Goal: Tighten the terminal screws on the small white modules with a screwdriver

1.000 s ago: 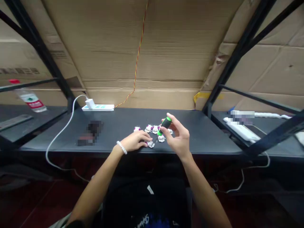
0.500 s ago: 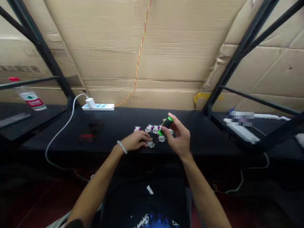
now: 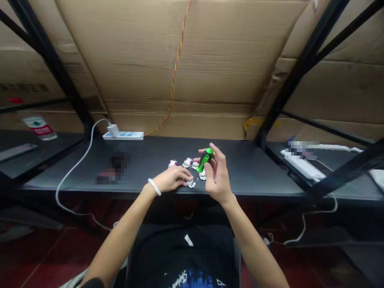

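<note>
On the black table (image 3: 246, 176), my right hand (image 3: 218, 176) is closed around a green and black screwdriver (image 3: 205, 160), its handle tilted up and its thin shaft pointing down to the left. The shaft reaches a small white part (image 3: 191, 184) near the table's front edge. My left hand (image 3: 172, 178), with a white bead bracelet at the wrist, has its fingertips pressed on that same part. Several similar white and purple parts lie just behind, one of them (image 3: 187, 162) between the hands and another (image 3: 172, 163) behind my left hand.
A white power strip (image 3: 123, 136) with a plugged-in charger and cable lies at the back left. Black metal frame legs (image 3: 271, 120) rise on both sides. A bottle (image 3: 40, 128) stands at far left, a white device (image 3: 303, 166) at far right.
My right hand has moved a little left with the screwdriver, whose tip is now at the part under my left fingertips. My left hand has hardly moved.
</note>
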